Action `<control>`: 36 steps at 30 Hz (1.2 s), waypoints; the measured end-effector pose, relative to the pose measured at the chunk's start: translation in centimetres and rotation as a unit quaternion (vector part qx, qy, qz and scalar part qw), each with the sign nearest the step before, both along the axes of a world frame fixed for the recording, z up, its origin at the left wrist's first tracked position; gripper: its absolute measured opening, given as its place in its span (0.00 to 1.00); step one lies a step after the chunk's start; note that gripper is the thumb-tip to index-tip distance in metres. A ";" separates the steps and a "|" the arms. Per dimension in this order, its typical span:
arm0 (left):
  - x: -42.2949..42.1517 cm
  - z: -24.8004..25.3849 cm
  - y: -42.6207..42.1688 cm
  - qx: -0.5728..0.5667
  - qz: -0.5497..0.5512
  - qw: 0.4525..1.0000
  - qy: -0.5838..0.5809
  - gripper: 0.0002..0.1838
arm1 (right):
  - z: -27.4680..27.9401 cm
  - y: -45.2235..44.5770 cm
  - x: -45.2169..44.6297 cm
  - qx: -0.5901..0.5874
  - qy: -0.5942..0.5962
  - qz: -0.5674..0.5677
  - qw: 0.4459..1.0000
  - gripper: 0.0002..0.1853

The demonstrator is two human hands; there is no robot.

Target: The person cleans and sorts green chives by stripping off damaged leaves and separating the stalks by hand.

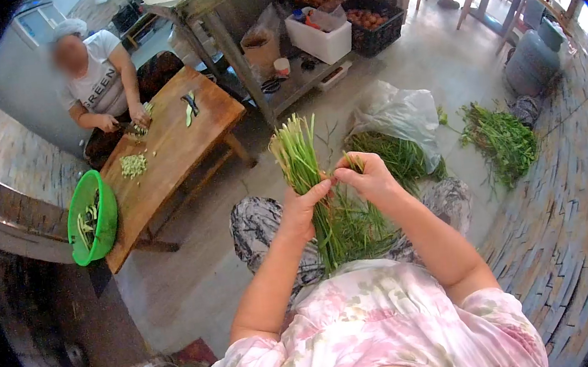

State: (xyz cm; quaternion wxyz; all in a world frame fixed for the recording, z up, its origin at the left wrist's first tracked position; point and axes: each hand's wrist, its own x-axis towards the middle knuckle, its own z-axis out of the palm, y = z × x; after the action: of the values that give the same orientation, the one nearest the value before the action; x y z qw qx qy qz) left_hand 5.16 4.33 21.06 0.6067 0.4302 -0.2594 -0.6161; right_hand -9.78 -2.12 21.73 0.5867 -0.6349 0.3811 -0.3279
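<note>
A thick bunch of long green stems (295, 156) stands upright in my left hand (302, 210), its pale cut ends on top and its leaves hanging down over my lap. My right hand (367, 178) is beside it, thumb and fingers pinched round a few thin stems (355, 163) close to my left thumb. More loose greens (356, 231) lie between my knees. Past my right hand, a pile of long greens (395, 155) on the floor is partly covered by a clear plastic bag (398, 119).
Leafy greens (501, 140) lie on the floor at right, near a gas cylinder (533, 58). At left a co-worker (100, 75) cuts vegetables with a knife on a low wooden table (176, 153), beside a green basket (108, 217). Shelves with a white box (320, 37) stand ahead.
</note>
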 end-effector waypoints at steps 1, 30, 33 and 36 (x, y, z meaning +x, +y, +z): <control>0.4 -0.3 0.1 0.009 -0.008 1.000 -0.007 0.13 | 0.2 0.1 -0.3 0.016 0.029 -0.004 0.999 0.09; 0.1 -0.8 0.9 0.074 -0.089 0.993 0.020 0.17 | 1.2 -0.7 -0.5 0.123 -0.184 -0.114 0.968 0.07; 0.5 -1.4 0.8 0.100 -0.060 0.990 0.080 0.17 | 0.2 -0.6 -1.2 0.184 -0.239 -0.099 0.948 0.07; 0.5 -1.6 0.7 0.088 -0.052 0.991 0.086 0.17 | 0.2 -0.4 -1.6 0.196 -0.251 -0.090 0.944 0.07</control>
State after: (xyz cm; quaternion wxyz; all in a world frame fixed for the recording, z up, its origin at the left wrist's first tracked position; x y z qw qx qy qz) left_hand 5.65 5.05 19.43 0.5539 0.4129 -0.1733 -0.7019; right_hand -11.37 -2.54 21.89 0.7440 -0.3675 0.3342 -0.4468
